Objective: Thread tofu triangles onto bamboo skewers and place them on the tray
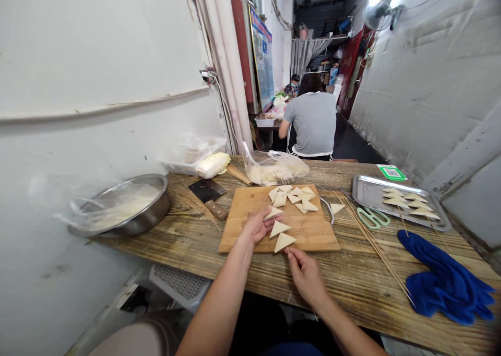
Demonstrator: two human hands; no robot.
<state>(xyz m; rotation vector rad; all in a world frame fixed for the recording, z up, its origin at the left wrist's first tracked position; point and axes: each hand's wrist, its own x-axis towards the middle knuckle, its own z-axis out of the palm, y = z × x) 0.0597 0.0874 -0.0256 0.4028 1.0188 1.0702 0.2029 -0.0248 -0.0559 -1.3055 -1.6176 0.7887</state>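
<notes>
Wooden tabletop (188,249) runs along a white wall, and beyond it, between twelve and one o'clock from the cutting board (245,204), a person in a grey shirt (315,121) sits facing away. Around that board, a metal basin (158,210) with pale contents stands at nine o'clock, a cleaver (206,190) lies at ten, a cabbage (213,164) at eleven, and a clear plastic bag (277,169) at twelve.

Loose pale triangles (293,197) cluster at the board's one o'clock. Over its six o'clock edge, three more triangles (284,242) sit in a row on a thin skewer (287,250). The right hand (307,275) pinches the skewer's near end, fingers closed. The left hand (256,228) is half open, palm up, its fingers against the farthest triangle of the row; I cannot tell whether they grip it.

Green-handled scissors (371,218) lie at three o'clock, with a metal tray (362,189) of skewered triangles (407,199) beyond them. Bare sticks (378,249) and blue gloves (442,283) lie toward four.
</notes>
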